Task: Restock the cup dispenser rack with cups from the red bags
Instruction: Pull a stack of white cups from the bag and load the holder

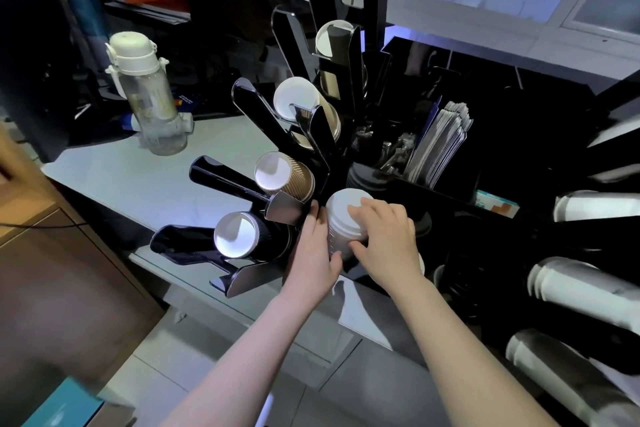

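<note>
Grey counter (145, 180): L hand (313, 255), R hand (388, 239) both grip white cup stack (341, 218).

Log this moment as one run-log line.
step: loading rack | left hand: holds white cup stack | right hand: holds same stack | black dispenser rack: four slots show cups

clear water bottle (152, 97) on grey counter (138, 177), packets (440, 142) in black organizer (450, 196)

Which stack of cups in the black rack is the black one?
The lowest stack, nearest the left hand. Its cups have black ribbed sides, while the three stacks above it are brown.
</note>
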`<state>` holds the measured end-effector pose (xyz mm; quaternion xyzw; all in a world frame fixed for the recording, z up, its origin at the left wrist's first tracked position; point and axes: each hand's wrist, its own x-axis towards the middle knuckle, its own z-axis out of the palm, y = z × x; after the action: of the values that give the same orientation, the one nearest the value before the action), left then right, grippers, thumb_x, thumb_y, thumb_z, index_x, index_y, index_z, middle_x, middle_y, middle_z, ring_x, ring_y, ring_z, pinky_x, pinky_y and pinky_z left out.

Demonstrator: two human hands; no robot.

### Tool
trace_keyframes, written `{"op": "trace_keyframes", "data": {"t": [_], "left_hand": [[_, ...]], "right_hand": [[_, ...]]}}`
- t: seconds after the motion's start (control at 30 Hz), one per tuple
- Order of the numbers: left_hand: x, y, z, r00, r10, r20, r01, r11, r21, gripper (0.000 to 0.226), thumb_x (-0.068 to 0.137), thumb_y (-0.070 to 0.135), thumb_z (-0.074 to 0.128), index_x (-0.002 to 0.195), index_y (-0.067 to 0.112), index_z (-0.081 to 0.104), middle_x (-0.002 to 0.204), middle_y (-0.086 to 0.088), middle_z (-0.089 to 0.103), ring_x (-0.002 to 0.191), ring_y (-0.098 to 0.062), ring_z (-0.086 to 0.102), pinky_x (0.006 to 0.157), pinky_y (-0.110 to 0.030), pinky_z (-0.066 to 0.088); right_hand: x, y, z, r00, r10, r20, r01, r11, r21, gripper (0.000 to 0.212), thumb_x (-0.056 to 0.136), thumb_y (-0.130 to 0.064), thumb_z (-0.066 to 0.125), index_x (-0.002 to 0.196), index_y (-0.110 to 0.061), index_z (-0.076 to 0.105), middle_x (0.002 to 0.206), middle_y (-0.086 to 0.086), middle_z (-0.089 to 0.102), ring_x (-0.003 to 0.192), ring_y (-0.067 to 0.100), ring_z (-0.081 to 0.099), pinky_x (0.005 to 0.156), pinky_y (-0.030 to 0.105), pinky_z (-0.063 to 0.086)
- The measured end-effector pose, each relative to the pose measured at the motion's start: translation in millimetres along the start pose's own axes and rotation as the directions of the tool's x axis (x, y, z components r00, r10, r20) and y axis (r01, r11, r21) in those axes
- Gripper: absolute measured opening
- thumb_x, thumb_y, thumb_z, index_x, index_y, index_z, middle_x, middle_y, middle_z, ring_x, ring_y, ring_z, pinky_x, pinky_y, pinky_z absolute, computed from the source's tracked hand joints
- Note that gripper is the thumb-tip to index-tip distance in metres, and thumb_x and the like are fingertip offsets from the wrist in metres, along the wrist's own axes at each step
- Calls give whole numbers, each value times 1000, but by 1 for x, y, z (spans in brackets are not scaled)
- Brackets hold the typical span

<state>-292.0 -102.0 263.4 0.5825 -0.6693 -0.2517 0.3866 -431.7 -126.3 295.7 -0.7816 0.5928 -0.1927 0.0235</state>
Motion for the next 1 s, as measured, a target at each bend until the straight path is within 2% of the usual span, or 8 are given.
{"op": "trace_keyframes", "data": {"t": [0.13,0.27,0.37,0.43,0.57,0.7,0.8,1.0], "left_hand": [[-7,1,0,1000,27,1,-27,999,17,81,84,2,57,152,12,13,159,-5,10,146,-10,3,109,-5,-1],[-14,3,-1,997,75,25,-78,993,92,80,89,6,55,153,18,8,161,-2,4,147,-15,3,115,-19,4],[-16,4,-5,993,112,29,-115,982,150,79,90,8,54,153,18,8,161,-1,3,147,-13,0,113,-16,-1],[-20,5,-8,991,130,31,-134,976,173,79,89,9,54,153,18,9,161,1,3,147,-12,-2,111,-13,-3],[-30,5,-14,980,189,54,-197,958,209,77,89,13,54,153,19,11,159,9,0,147,-10,-4,106,-6,-5],[-45,11,-27,960,242,140,-267,942,201,73,90,15,55,152,18,16,155,14,1,147,-13,1,111,-21,14],[-58,15,-41,925,299,234,-346,918,194,73,89,15,55,152,18,18,159,4,10,148,-17,4,118,-33,17],[-103,24,-59,812,426,398,-519,840,160,70,88,15,57,150,15,24,159,-3,18,147,-23,11,119,-39,17]], "right_hand": [[-5,1,3,1000,5,0,-5,1000,-13,53,78,-27,70,129,-28,55,143,-6,42,120,23,31,95,39,24],[-9,0,4,999,-5,41,4,1000,19,61,80,-36,64,138,-29,44,153,-7,28,130,18,19,101,40,18],[-15,-2,3,999,-14,41,12,999,46,72,81,-36,60,145,-31,30,157,-10,17,139,17,9,106,42,13],[-19,-4,0,1000,-1,-4,1,998,68,75,81,-31,59,147,-30,26,158,-10,18,142,19,8,108,43,12],[-31,-11,-7,998,23,-66,-16,995,100,66,82,-25,60,144,-23,38,155,-5,30,143,20,18,105,37,14],[-61,-25,-12,994,63,-87,-52,991,123,59,84,-25,60,141,-23,45,151,-4,37,143,15,20,102,31,12],[-89,-38,-15,988,144,-57,-136,982,133,57,88,-28,58,143,-27,43,152,-9,35,144,15,19,108,33,13],[-162,-69,-28,944,313,-100,-287,935,209,49,89,-22,59,138,-25,50,147,-6,43,142,16,28,113,35,19]]}}
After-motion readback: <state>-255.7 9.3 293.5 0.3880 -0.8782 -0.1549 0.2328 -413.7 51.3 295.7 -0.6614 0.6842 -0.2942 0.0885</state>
